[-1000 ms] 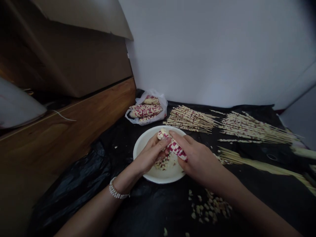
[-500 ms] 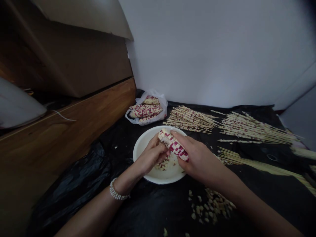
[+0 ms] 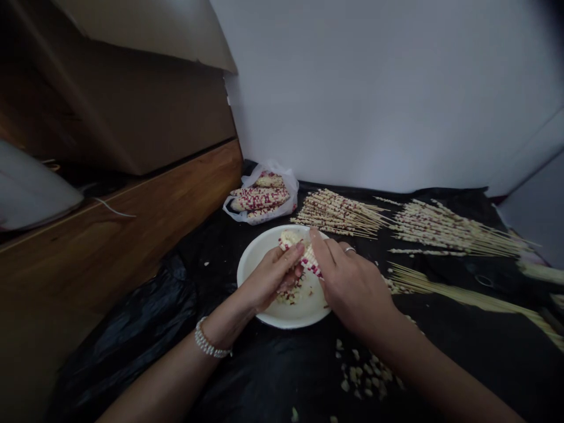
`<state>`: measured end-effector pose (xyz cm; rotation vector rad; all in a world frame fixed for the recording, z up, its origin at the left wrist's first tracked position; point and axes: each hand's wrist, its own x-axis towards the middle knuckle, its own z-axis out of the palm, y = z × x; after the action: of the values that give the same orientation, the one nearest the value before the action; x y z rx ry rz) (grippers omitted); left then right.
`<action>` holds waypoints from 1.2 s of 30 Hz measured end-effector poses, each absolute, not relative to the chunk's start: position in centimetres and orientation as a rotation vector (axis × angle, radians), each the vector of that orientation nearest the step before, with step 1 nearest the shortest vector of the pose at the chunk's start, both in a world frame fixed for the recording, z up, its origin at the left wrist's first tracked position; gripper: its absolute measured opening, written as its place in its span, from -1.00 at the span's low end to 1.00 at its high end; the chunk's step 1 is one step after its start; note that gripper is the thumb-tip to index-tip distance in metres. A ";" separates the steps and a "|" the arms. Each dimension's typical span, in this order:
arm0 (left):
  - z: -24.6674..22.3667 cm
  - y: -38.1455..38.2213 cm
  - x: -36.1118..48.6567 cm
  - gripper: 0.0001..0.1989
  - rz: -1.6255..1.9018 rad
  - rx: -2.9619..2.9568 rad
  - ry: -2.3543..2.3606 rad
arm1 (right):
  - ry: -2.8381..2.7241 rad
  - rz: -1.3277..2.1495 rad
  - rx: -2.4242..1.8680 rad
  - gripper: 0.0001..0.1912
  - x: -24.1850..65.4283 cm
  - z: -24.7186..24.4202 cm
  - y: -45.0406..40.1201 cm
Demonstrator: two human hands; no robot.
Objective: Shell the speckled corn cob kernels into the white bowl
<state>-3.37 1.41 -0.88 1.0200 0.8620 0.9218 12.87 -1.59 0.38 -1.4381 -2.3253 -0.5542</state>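
Note:
Over a white basin (image 3: 253,276), both hands are closed on one ear of corn (image 3: 311,259) with cream and dark pink kernels. My left hand (image 3: 274,276), with a beaded bracelet at the wrist, grips the cob from the left, its thumb lying on top. My right hand (image 3: 348,276), wearing a ring, wraps the other end, with its fingers over the upper side. Much of the cob is hidden by the fingers. Loose kernels (image 3: 291,296) lie on the bottom of the basin beneath.
A plastic bag (image 3: 288,202) of corn ears stands behind the basin. Skewers threaded with kernels lie in two bunches (image 3: 337,208) (image 3: 440,229) at the back. Bare sticks (image 3: 467,292) are to the right. Loose kernels (image 3: 368,376) lie on black sheeting (image 3: 264,376); a wooden panel (image 3: 176,200) borders the left.
My right hand has turned over the ear, its fingers now covering more of the top. The left thumb has moved up onto the cob, and the ear shows less of its pink side.

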 end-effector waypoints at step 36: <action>-1.0 1.3 -3.4 -0.80 0.979 0.971 0.814 | -2.214 0.285 -1.466 -0.30 13.8 0.2 -1.0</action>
<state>-3.36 1.31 -0.98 0.9705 0.8145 0.9793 13.80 -0.95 0.24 -1.4657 -2.2141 0.2847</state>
